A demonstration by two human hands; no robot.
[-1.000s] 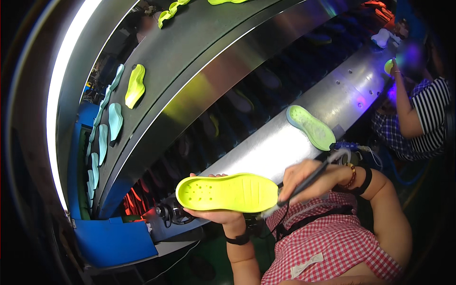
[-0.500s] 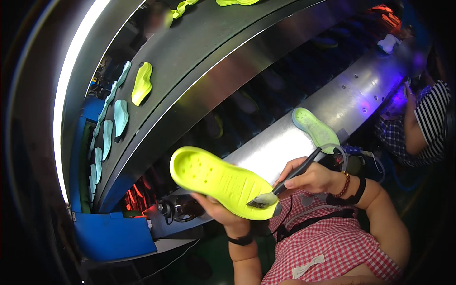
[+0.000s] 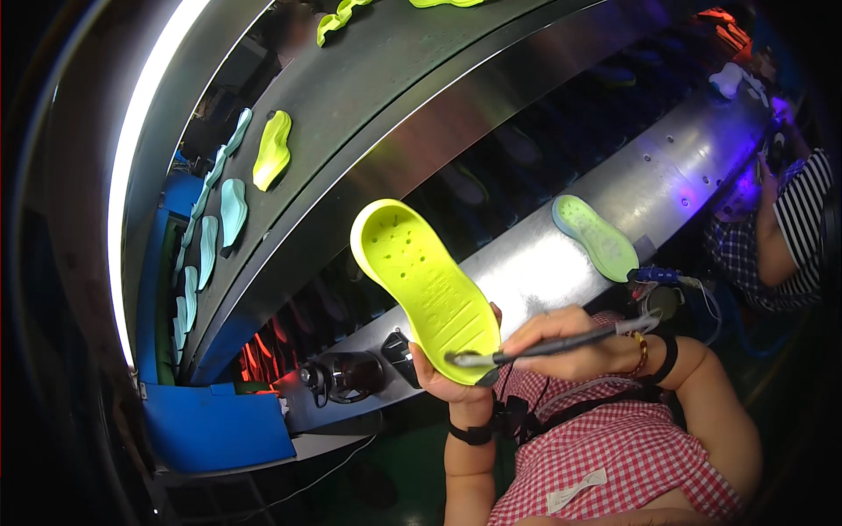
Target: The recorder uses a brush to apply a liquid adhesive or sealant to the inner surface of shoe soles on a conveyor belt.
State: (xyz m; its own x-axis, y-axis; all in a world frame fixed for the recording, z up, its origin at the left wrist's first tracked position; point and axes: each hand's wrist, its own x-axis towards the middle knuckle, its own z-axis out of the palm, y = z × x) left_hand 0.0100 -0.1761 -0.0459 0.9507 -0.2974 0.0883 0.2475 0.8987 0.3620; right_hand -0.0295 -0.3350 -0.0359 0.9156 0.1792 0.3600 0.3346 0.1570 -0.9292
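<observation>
My left hand [image 3: 445, 379] grips a bright yellow-green shoe sole [image 3: 412, 272] from below, near its toe end. The sole is tilted, its recessed face with small holes and ridges turned up and its heel end pointing up and left. Between the fingers of my right hand [image 3: 570, 342] is a black-handled brush [image 3: 478, 360], its tip resting on the sole's face near the toe. A thin tube seems to run from the back of the handle. Just beyond my right hand, a paler green sole [image 3: 598, 237] lies on the metal ledge.
A dark conveyor belt [image 3: 351, 105] curves past on the far side, carrying a yellow sole [image 3: 273, 151] and several light-blue soles [image 3: 233, 212]. Dark cup-like objects [image 3: 355, 375] stand on the metal ledge [image 3: 517, 280]. At the right, a co-worker in a striped sleeve [image 3: 802, 197] works under violet light.
The held sole has swung more upright and shifted right. My right hand has turned the brush from steep to nearly level, with its tip still at the toe area.
</observation>
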